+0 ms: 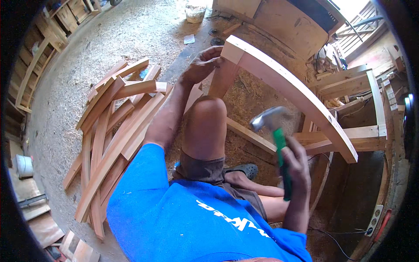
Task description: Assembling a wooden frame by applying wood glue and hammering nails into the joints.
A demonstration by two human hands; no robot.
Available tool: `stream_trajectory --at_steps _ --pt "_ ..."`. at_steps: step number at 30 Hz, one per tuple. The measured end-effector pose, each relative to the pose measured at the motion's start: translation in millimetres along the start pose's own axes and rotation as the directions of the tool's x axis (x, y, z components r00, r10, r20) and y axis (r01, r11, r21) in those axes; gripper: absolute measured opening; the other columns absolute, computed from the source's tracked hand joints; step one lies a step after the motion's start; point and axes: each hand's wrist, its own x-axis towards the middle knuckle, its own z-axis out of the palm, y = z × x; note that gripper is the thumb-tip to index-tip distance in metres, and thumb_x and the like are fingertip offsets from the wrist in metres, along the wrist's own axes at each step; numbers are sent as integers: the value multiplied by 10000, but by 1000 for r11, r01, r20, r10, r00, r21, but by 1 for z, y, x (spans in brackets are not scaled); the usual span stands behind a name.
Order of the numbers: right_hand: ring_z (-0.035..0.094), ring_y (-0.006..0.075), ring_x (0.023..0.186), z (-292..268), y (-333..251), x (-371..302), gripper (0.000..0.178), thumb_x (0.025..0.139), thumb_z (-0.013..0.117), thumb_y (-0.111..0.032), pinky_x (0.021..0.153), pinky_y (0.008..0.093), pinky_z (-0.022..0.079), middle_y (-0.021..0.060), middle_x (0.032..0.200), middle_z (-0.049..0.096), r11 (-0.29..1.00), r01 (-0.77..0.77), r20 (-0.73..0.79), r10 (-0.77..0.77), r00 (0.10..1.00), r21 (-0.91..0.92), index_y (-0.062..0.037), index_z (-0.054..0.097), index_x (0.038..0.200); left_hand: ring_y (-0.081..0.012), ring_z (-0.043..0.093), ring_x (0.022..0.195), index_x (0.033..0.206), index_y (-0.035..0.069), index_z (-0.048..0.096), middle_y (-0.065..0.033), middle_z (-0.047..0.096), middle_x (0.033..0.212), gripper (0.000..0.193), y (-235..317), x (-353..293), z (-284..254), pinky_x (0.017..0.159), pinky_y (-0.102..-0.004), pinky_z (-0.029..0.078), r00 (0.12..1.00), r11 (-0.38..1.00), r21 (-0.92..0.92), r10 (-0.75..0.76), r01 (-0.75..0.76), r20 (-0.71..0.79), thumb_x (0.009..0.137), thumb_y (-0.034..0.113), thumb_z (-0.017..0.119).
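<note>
A claw hammer (279,144) with a metal head and a green and black handle is gripped in my right hand (297,163), raised off the wood and slightly blurred. My left hand (207,63) closes on the far left corner of a wooden frame (283,85), where a curved rail joins an upright leg (223,78). Its fingertips press against the side of the joint; whether they also pinch something small cannot be seen. From that corner the curved rail sweeps toward the right, past the hammer. My bent left knee rises close to the leg.
A pile of cut, partly curved wooden pieces (118,131) lies on the floor at left. Another wooden frame (353,131) stands at right, with a power strip (374,220) and cable below it. A bucket (195,12) and a large wooden cabinet (283,26) are at the back.
</note>
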Motion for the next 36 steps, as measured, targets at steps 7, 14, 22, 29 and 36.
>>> stream_trajectory --at_steps 7,14,22,29,36 --pt "678 199 611 83 268 10 352 979 585 -157 515 342 550 118 771 674 830 -88 -130 19 991 -551 39 560 1269 -92 567 1047 1334 57 592 -3 655 1214 377 12 -5 7 883 -277 459 992 976 213 -8 34 -122 983 188 633" --pt "701 377 944 96 320 27 443 917 663 -297 858 445 548 230 934 720 793 -310 -138 280 950 -524 68 631 1166 -92 554 1017 1313 35 584 -3 647 1179 362 13 -8 8 886 -277 441 992 976 214 -5 31 -123 998 211 608" --pt "502 264 1274 -30 109 42 448 991 629 -324 1095 474 413 166 1239 588 718 525 -627 -158 763 457 -18 511 1295 -74 448 692 1100 53 630 38 509 805 466 0 4 30 672 -264 430 846 817 551 163 173 -507 1041 480 454" --pt "572 347 1226 -68 46 55 654 972 619 -451 1006 533 532 200 1300 565 538 647 -735 -73 674 540 17 417 1381 -204 579 681 883 -18 666 -84 628 757 772 -13 28 52 651 -366 509 571 931 341 214 126 -793 1005 674 346" --pt "602 352 1177 -71 44 58 529 1022 545 -388 1011 554 526 222 1274 571 498 681 -746 -97 659 537 5 441 1361 -206 597 941 1193 -71 559 -120 627 1079 768 -14 13 46 880 -358 493 636 968 249 219 -44 -740 1004 654 392"
